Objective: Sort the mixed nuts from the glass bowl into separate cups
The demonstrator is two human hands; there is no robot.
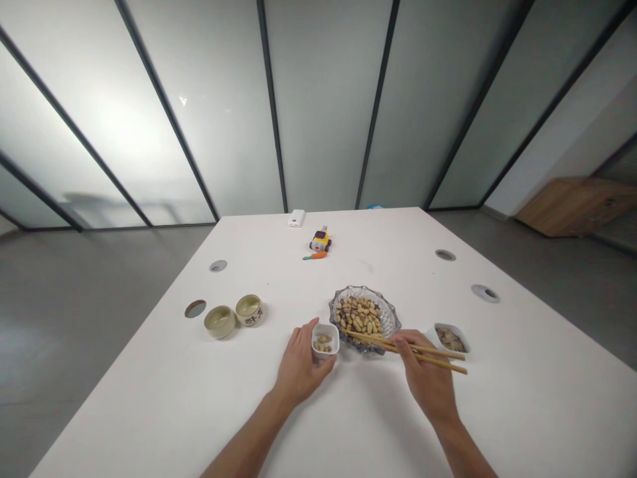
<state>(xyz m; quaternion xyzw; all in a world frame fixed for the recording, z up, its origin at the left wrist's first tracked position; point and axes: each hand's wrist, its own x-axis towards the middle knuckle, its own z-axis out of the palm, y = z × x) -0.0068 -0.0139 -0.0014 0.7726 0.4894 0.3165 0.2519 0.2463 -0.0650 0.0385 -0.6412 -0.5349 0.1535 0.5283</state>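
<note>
My left hand is closed around a small white square dish, thumb at the near side and fingers at the far side. A few pale nuts lie in that dish. In my right hand is a pair of wooden chopsticks, pointing left. Their tips reach the near left part of a scalloped glass bowl, over a heap of peanuts. Whether a peanut is between the tips, I cannot tell. The glass bowl stands just right of the small dish.
A white dish of brownish bits stands beyond my right hand. Two ceramic cups, one plain and one lettered, stand left. Farther back are a toy car, an orange-and-green screwdriver-like tool and a white box-shaped object. Holes pierce the white table.
</note>
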